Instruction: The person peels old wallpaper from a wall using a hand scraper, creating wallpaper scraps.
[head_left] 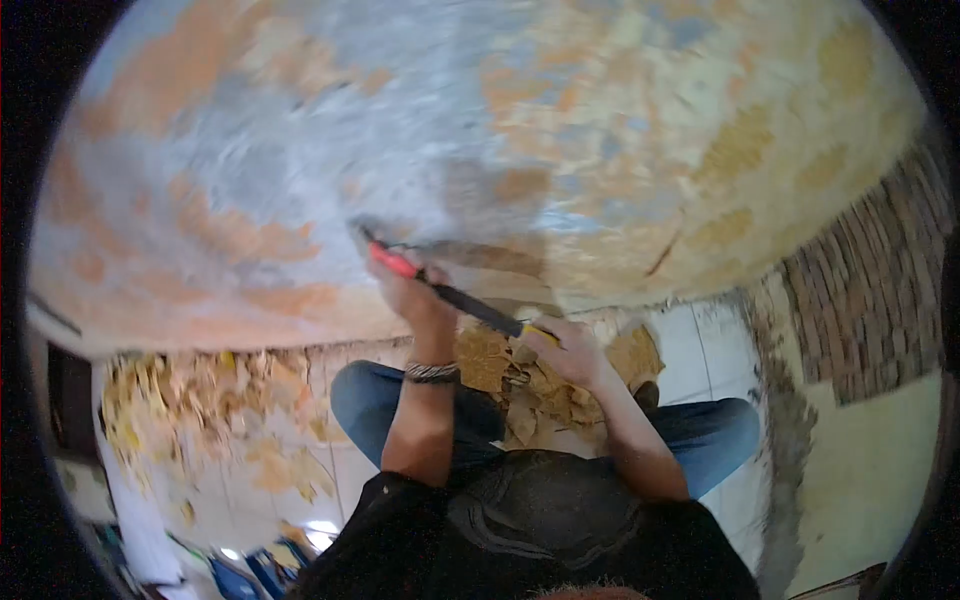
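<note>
A long scraper (480, 309) slants across in front of me, with a red section near its head, a dark shaft and a yellow end. Its blurred head meets the patchy wall (300, 130). My left hand (408, 297) is closed around it near the red section, a braided bracelet (431, 373) on that wrist. Lower on the right, my right hand (566, 352) grips the yellow end. Grey, orange and cream patches cover the wall. Motion smears the fingers a little, and the exact edge of the blade is hard to make out.
Peeled paint flakes (205, 400) lie heaped on the white tiled floor (687, 345), with more flakes (550, 400) between my bent legs. Narrow brick-like cladding (865, 280) covers part of the right wall. Blue items (235, 578) stand at the lower left.
</note>
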